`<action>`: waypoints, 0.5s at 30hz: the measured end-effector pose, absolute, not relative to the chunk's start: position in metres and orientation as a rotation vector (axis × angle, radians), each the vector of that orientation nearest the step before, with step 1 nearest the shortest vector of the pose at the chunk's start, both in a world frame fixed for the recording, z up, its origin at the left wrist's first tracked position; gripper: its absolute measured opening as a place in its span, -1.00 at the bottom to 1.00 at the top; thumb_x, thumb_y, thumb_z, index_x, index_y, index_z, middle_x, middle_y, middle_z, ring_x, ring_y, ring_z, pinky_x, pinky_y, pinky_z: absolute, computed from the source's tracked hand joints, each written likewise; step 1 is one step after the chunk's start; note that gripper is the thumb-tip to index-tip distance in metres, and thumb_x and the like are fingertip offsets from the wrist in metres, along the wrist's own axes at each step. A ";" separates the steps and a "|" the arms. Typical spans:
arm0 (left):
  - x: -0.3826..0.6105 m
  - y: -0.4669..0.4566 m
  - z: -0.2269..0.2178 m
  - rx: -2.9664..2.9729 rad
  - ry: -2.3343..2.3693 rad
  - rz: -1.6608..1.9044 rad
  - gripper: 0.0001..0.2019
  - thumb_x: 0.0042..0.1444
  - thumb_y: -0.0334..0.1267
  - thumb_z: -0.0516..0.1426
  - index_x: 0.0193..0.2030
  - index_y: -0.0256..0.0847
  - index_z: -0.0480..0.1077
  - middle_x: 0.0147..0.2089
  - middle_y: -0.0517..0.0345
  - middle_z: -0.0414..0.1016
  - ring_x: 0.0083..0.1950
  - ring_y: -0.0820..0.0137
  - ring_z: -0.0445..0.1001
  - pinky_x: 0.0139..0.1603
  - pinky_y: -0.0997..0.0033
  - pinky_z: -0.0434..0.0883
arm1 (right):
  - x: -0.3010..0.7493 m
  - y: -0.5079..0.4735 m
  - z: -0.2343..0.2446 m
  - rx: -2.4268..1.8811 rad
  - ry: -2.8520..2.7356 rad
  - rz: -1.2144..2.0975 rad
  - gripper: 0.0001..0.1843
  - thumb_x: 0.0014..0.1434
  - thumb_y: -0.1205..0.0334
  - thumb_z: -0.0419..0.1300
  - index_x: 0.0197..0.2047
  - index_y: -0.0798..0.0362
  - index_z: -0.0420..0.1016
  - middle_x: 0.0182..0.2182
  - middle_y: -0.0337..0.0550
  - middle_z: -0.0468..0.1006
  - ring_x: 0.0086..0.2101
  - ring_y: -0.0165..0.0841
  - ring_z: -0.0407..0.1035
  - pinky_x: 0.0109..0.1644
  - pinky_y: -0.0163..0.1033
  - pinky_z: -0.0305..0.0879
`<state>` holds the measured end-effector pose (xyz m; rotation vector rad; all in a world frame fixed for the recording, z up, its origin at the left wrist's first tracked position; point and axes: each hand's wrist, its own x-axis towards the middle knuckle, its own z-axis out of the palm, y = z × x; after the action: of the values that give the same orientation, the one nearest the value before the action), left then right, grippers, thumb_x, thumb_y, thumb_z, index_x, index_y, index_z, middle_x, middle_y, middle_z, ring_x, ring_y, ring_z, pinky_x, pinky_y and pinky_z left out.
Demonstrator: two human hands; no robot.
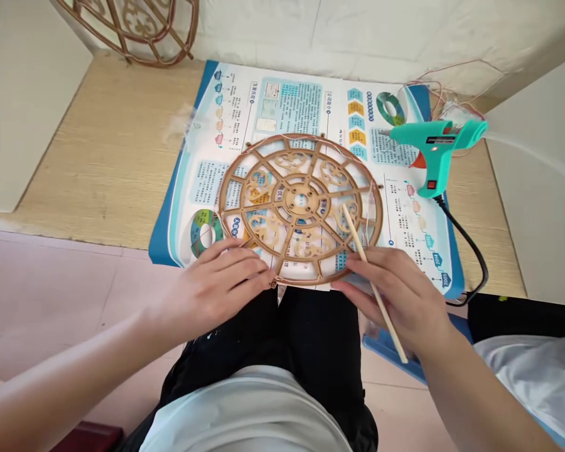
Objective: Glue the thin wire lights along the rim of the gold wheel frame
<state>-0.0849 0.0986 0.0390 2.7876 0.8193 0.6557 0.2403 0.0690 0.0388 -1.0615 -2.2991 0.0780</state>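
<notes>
A round brown openwork frame (pixel 282 252) lies on a printed sheet in front of me, with scroll patterns between its spokes. Thin wire (pixel 343 150) runs along its rim. My left hand (pixel 221 282) holds the near left rim, fingers laid over it and the thumb hidden. My right hand (pixel 400 289) grips a thin wooden stick (pixel 376 292), like a chopstick, which slants up over the frame. The fingertips of that hand also touch the near right rim. Right of the frame is a teal hot glue gun (pixel 437 150), its nozzle pointing left.
The printed sheet (pixel 226 125) covers part of a wooden table (pixel 108 157). A second brown frame (pixel 160 59) leans at the back left. Loose wires (pixel 437 94) lie behind the glue gun, whose black cord (pixel 478 257) hangs past the table edge. Another person's light clothing (pixel 537 370) shows at right.
</notes>
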 end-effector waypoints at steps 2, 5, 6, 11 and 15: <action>-0.081 0.115 0.036 2.794 0.842 0.692 -0.78 0.36 -0.36 0.23 0.11 -0.16 0.49 -0.01 0.12 0.71 0.05 0.32 0.65 0.35 0.18 0.45 | 0.235 0.080 0.040 -1.109 -2.217 0.151 -0.48 0.28 0.36 0.42 0.27 -0.06 0.51 -0.15 -0.08 0.69 -0.16 -0.21 0.61 -0.10 -0.09 0.63; -0.077 0.134 0.030 2.779 0.918 0.715 -0.85 0.38 -0.35 0.20 0.05 -0.18 0.48 -0.05 0.11 0.69 0.02 0.28 0.63 0.21 0.17 0.49 | 0.227 0.094 0.039 -1.110 -1.976 0.340 -0.43 0.37 0.45 0.26 0.38 -0.15 0.48 -0.05 -0.14 0.72 -0.13 -0.27 0.64 -0.09 -0.12 0.62; -0.077 0.138 0.029 2.767 0.952 0.716 -0.86 0.39 -0.36 0.18 0.04 -0.17 0.48 -0.05 0.11 0.68 0.01 0.27 0.62 0.16 0.17 0.49 | 0.224 0.099 0.037 -1.080 -1.858 0.417 -0.47 0.41 0.42 0.22 0.37 -0.16 0.50 -0.04 -0.16 0.73 -0.15 -0.27 0.65 -0.11 -0.10 0.63; -0.075 0.140 0.031 2.729 1.082 0.630 -0.87 0.37 -0.24 0.17 0.02 -0.10 0.47 -0.05 0.15 0.66 0.02 0.22 0.60 0.13 0.05 0.44 | 0.213 0.117 0.034 -1.082 -1.548 0.688 -0.81 0.31 0.32 0.40 -0.02 -0.08 0.73 -0.32 -0.16 0.72 -0.36 -0.26 0.59 -0.36 -0.12 0.58; -0.066 0.134 0.037 2.785 1.181 0.551 -0.87 0.42 -0.14 0.16 0.01 -0.08 0.44 -0.05 0.23 0.65 0.05 0.23 0.56 0.24 0.03 0.37 | 0.211 0.116 0.038 -1.205 -1.558 0.864 -0.82 0.24 0.43 0.40 -0.19 -0.06 0.60 -0.38 -0.19 0.64 -0.42 -0.27 0.55 -0.51 -0.17 0.51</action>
<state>-0.0663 0.1341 0.0368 2.7847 1.1808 0.5507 0.2109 0.1164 0.0377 -1.2053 -1.5583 0.8643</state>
